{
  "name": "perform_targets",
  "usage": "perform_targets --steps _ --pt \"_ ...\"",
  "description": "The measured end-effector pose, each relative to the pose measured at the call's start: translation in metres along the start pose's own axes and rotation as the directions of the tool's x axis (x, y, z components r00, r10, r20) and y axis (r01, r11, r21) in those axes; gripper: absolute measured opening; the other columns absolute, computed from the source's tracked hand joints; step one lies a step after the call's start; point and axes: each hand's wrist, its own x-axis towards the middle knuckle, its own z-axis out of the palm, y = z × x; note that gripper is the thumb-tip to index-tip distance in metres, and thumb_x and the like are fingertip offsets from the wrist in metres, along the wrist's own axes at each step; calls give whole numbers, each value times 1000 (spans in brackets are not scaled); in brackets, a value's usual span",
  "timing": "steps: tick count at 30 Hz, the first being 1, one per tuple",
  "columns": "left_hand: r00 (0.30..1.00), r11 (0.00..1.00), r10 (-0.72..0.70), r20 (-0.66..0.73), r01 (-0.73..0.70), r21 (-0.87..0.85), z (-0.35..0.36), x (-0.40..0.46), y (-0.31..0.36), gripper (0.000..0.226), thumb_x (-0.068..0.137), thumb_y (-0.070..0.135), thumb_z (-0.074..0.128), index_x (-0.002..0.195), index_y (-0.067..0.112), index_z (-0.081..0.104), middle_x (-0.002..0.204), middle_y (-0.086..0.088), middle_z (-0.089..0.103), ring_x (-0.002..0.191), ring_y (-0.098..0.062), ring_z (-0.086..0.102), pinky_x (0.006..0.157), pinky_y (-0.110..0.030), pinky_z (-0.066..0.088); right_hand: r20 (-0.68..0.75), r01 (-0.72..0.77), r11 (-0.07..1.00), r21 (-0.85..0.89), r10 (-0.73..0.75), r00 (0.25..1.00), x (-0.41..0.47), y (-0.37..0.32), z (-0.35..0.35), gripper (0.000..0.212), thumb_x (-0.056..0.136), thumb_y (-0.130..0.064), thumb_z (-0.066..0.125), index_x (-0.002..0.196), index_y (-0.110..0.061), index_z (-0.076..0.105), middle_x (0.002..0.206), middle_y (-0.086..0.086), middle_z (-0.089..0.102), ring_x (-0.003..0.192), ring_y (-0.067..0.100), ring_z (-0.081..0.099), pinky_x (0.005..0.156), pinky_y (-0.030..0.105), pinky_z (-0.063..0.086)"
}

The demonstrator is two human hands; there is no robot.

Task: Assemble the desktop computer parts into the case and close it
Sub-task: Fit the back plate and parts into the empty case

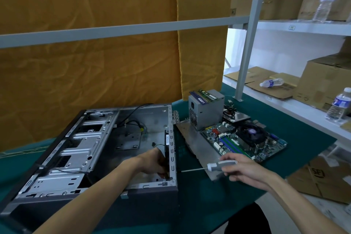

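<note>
Gripping a grey-handled screwdriver (221,166), the right hand (241,171) aims it at the open grey metal case (106,150); the left hand (154,163) clasps a black part inside.

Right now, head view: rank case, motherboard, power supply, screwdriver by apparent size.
1. case
2. motherboard
3. power supply, though it sits farther back, so unsure against the motherboard
4. screwdriver

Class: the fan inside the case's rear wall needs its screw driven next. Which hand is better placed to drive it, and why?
Right. The right hand already grips the screwdriver, tip at the case rear wall; the left hand steadies the fan inside.
</note>
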Motion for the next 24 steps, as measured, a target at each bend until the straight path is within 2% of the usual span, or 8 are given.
perform_targets --steps 4,7,9,13,17,18,21,24 --pt "1000 1000 -4 -4 4 9 0 -1 1 16 89 -1 70 103 -7 73 99 -14 78 92 -21 76 90 -41 61 -59 -52 984 -168 43 997 0 0 4 50 96 -42 68 114 3 63 78 18 67 56 23 59 42 25 39" --pt "1000 1000 1 -8 0 15 0 -2 3 11 89 -1 69 97 -5 75 96 -13 78 88 -19 77 83 -32 62 -15 9 999 40 -8 1000 -2 -3 5 38 90 -17 75 120 2 62 96 20 67 70 25 63 50 29 47" --pt "1000 1000 7 -13 -6 21 0 -3 4 7 89 -1 70 92 1 75 93 -11 79 81 -13 76 75 -24 60 -64 81 996 27 -79 995 -1 -4 6 40 82 -6 79 118 0 61 90 20 67 67 26 64 53 31 52" --pt "1000 1000 1 -12 -1 6 0 -5 6 12 88 -1 72 85 11 74 90 -6 79 78 -9 76 71 -21 59 -109 34 991 -132 -49 993 1 -5 10 42 90 -35 75 106 2 65 73 16 65 54 26 59 45 29 46" --pt "1000 1000 -12 -11 12 5 0 -7 9 18 88 -2 70 79 13 73 87 -4 79 75 -9 75 67 -18 57 -98 94 995 33 -90 991 1 -7 6 33 86 -6 77 113 6 62 87 18 68 70 25 66 54 31 54" --pt "1000 1000 -17 -9 17 7 0 -8 9 21 89 -3 69 76 14 73 86 -3 79 75 -8 75 66 -18 57 -123 101 995 -10 -102 987 3 -7 5 33 87 -7 76 112 8 61 85 19 68 68 26 66 55 32 55" --pt "999 999 -42 -3 42 5 0 -11 11 20 89 -3 68 78 13 74 86 -2 79 76 -7 75 67 -19 57 -148 24 990 -142 -45 988 6 -4 9 43 94 -36 71 109 4 65 74 21 67 53 27 61 45 30 48" --pt "998 998 -55 -4 55 16 0 -12 14 24 89 -1 69 73 17 72 74 7 77 70 -2 73 58 -13 52 -65 12 999 36 -9 998 4 -5 10 31 88 -24 76 107 -4 63 93 22 70 68 28 66 50 31 50"
